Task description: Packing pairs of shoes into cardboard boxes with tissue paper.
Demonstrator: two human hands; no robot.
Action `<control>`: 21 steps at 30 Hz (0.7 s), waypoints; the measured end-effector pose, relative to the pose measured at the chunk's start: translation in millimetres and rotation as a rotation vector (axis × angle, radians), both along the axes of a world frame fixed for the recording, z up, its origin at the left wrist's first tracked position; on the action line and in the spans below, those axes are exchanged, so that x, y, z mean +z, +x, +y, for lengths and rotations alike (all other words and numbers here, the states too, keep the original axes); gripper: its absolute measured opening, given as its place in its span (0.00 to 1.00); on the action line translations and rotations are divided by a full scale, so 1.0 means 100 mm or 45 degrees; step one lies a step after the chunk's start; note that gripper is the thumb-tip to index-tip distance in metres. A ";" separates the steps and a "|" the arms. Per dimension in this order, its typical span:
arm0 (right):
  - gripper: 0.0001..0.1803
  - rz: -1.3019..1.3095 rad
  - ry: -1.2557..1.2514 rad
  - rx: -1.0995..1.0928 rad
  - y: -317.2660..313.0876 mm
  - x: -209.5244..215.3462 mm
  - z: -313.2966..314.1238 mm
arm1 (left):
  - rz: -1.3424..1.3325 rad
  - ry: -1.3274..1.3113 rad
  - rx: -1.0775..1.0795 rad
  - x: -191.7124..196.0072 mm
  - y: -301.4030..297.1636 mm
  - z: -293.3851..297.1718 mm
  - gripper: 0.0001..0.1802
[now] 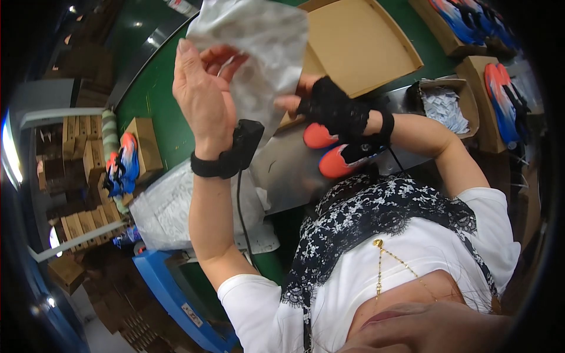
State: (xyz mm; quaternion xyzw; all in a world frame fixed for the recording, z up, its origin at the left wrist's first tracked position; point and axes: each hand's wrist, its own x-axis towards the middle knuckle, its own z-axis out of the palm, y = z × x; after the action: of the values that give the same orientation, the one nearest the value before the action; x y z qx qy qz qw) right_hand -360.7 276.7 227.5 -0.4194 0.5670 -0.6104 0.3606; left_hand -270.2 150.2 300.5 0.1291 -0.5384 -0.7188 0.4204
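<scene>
Paper: we see a sheet of pale tissue paper held up between both hands, above the counter and in front of an open cardboard box.
Left hand: the left hand is bare, raised, palm turned toward the sheet; its fingers pinch the paper's left edge. A black strap with a small black device sits at the wrist, a cable hanging from it.
Right hand: the right hand wears a black lace glove and grips the sheet's lower right part; fingertips show at the paper's edge, though we cannot tell exactly how many fingers close on it.
Shoes: a pair of orange-toed shoes lies just below the right hand, on a grey metal plate, apart from the paper.
Box: the open box lies flat on the green counter behind the sheet, its inside bare brown card.
Stack: more tissue sheets lie in a pile below the left forearm, at the counter's near edge.
Small box: a carton holding white slips stands to the right, beyond the right forearm.
Other shoes: a boxed pair rests on the counter to the left; further orange and blue pairs sit in boxes at far right.
</scene>
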 end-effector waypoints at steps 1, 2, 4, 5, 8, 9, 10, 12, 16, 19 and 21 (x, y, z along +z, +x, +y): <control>0.22 -0.045 0.068 -0.071 -0.11 0.16 0.05 | 0.070 -0.033 -0.090 -0.02 -0.09 -0.02 0.24; 0.23 -0.090 0.136 -0.140 -0.22 0.27 0.08 | 0.078 -0.037 -0.109 -0.08 -0.15 0.01 0.24; 0.26 -0.079 0.002 -0.401 -0.49 0.15 0.06 | -0.249 -0.714 0.154 -0.25 -0.31 0.11 0.31; 0.24 -0.070 -0.017 -0.458 -0.53 0.19 0.08 | -0.391 -1.037 0.206 -0.46 -0.34 0.06 0.38; 0.22 -0.051 -0.064 -0.479 -0.56 0.24 0.07 | -0.459 -1.436 0.256 -0.77 -0.42 0.21 0.27; 0.21 -0.044 -0.086 -0.435 -0.58 0.23 0.07 | -0.446 -1.441 0.235 -0.80 -0.46 0.24 0.27; 0.21 -0.040 -0.088 -0.449 -0.61 0.17 0.03 | -0.443 -1.101 0.003 -0.82 -0.49 0.28 0.21; 0.19 -0.010 -0.166 -0.472 -0.69 0.04 -0.07 | -0.433 -0.756 -0.226 -0.84 -0.49 0.31 0.16; 0.30 0.159 0.011 -0.466 -0.74 0.15 -0.03 | -0.481 -0.892 0.113 -0.90 -0.39 0.16 0.08; 0.35 0.166 0.178 -0.393 -0.77 0.25 0.01 | -0.312 -0.343 0.169 -0.84 -0.37 0.04 0.12; 0.35 0.169 0.189 -0.414 -0.79 0.12 -0.07 | -0.328 -0.511 0.135 -0.87 -0.45 0.16 0.12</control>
State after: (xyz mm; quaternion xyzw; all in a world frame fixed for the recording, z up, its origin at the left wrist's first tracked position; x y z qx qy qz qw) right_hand -439.9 269.4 240.0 -0.3339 0.6934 -0.5879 0.2492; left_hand -315.3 166.6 213.9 0.1617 -0.7121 -0.5518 0.4028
